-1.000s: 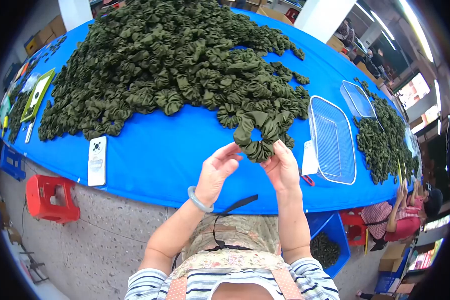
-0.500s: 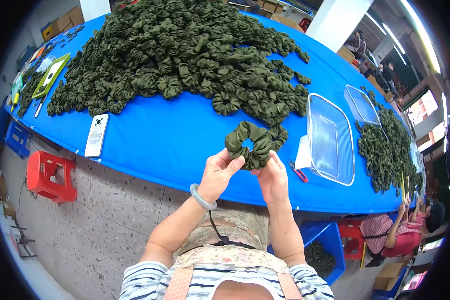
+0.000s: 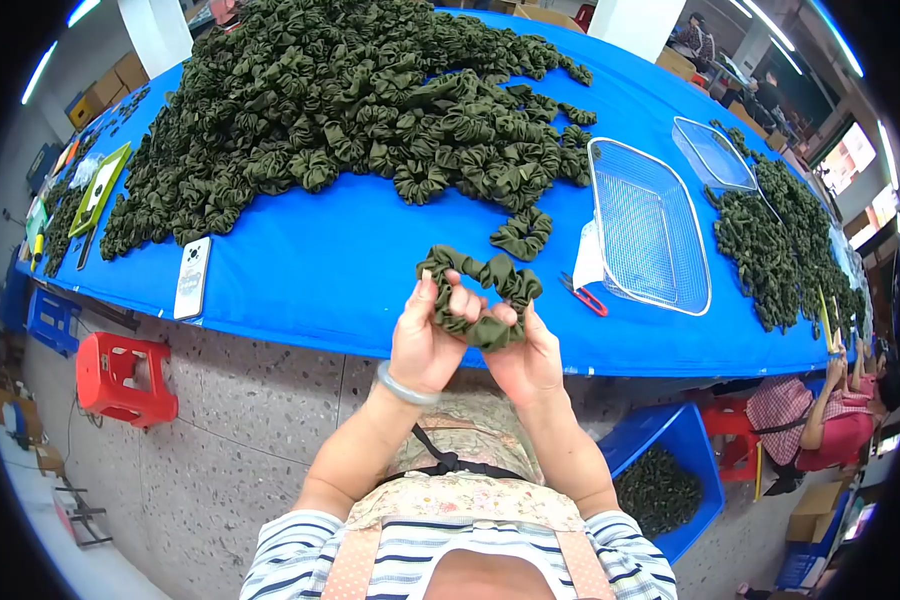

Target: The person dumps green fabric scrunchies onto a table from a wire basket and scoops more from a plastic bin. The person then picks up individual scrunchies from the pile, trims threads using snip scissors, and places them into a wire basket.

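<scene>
Both hands [image 3: 425,348] [image 3: 528,364] curl close together, seemingly gripping.

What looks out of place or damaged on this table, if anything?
Nothing looks plainly damaged, including the held scrunchie. Mildly odd: the white phone lies right by the near edge of the blue table, where it could perhaps get knocked off.

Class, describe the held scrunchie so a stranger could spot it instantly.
On the blue table, find the big green heap. Below it, by the table's near edge, is the scrunchie. Unlike its loose neighbours, it is spread open between left grip and right grip.
</scene>
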The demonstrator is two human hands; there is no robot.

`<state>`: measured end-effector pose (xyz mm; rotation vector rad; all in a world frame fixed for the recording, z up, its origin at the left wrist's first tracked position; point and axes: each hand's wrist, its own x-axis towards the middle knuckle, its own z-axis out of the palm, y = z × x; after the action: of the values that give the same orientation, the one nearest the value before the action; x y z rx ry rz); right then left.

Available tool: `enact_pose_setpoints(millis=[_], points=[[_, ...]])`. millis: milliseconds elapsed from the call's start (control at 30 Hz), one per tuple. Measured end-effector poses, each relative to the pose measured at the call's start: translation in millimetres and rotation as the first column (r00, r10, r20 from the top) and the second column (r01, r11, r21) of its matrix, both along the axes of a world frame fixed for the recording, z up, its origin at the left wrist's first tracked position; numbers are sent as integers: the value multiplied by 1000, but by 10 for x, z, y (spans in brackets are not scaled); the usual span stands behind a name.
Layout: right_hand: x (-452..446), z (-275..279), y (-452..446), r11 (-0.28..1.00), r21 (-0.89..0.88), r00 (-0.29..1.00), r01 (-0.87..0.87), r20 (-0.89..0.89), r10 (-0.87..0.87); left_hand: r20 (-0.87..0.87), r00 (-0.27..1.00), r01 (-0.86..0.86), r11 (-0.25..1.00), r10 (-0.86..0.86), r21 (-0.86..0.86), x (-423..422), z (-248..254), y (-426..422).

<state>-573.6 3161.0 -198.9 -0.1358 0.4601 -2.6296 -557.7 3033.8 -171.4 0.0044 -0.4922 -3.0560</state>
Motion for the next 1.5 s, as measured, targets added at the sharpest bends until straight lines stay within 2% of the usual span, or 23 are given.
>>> enact_pose_setpoints(millis=[33, 100, 133, 167, 267, 367, 467, 567, 700, 800, 833, 900, 933, 967, 1033, 1100, 1167, 1233, 1333, 1367, 1400, 1433, 1500], points=[[12, 27, -10, 997, -73, 999, -35, 22, 36, -55, 995, 77, 997, -79, -26, -12, -9, -58], [-67, 179, 46, 964, 229, 979, 137, 118, -168, -159, 957, 232, 968, -244, -93, -25, -40, -262], [-133, 240, 199, 944, 211, 949, 253, 133, -284, -78, 934, 304, 892, -348, -335, -18, -15, -329], [-171, 250, 334, 953, 153, 952, 262, 119, -281, -28, 847, 462, 762, -531, -454, -36, -43, -468], [-282, 117, 588, 994, -102, 999, 36, -26, -39, 61, 869, 443, 719, -490, -535, -97, 21, -566], [-213, 300, 387, 701, 714, 962, -9, -186, 201, 138, 937, 317, 615, -320, -723, -167, 209, -411], [-221, 324, 173, 588, 773, 856, 238, -453, 249, 24, 979, 94, 339, -204, -936, -316, 135, -199], [-437, 364, 368, 404, 898, 904, 177, -311, 295, 87, 969, 148, 260, -231, -954, -425, -2, -260], [-741, 376, 656, 463, 819, 932, 339, -358, -50, 171, 926, 357, 628, -337, -691, -750, -108, -262], [-1126, 437, 806, 237, 682, 716, 691, -605, -347, -198, 967, -91, 511, -160, -855, -1280, -323, 150], [-1249, 529, 983, 103, 611, 592, 785, -691, -415, -330, 932, -303, 178, -150, -936, -1419, -384, 159], [-1428, 598, 1318, -185, 625, 554, 759, -768, -322, -531, 803, -589, -495, -270, -639, -1623, -520, 178], [-1435, 589, 1344, -437, 435, 401, 787, -899, -174, -541, 791, -599, -535, -284, -596, -1667, -622, 198], [-1412, 604, 1352, -632, 187, 258, 752, -966, 21, -529, 807, -581, -514, -262, -631, -1716, -675, 186], [-1291, 566, 1339, -578, 181, 240, 796, -970, 27, -501, 838, -540, -468, -216, -700, -1836, -779, 129], [-977, 423, 1169, -87, 581, 561, 809, -808, -180, -213, 977, -213, 20, 13, -977, -1753, -535, 7], [-781, 207, 835, 312, 744, 796, 591, -600, -77, -27, 999, -40, 471, 34, -881, -1634, -316, -255], [-867, -40, 575, 126, 730, 666, 672, -669, 330, 6, 997, -51, 703, 79, -709, -1529, -191, -507], [-896, -508, 194, -334, 479, 561, 812, -483, 672, 9, 998, -43, 744, 65, -666, -1392, -131, -843], [-717, -218, 44, -190, 604, 483, 774, -370, 794, 26, 998, -27, 750, 58, -661, -1355, -114, -911], [-460, -341, -46, 165, 574, 160, 802, -473, 867, 54, 997, -8, 794, 51, -608, -1319, -109, -945], [-186, -275, -190, 473, 648, -40, 597, -565, 824, 77, 996, 6, 835, 43, -551, -1267, -118, -971], [68, 14, -185, 463, 868, 171, -181, -435, 884, 105, 994, 27, 888, 23, -458, -1157, -125, -1007]])
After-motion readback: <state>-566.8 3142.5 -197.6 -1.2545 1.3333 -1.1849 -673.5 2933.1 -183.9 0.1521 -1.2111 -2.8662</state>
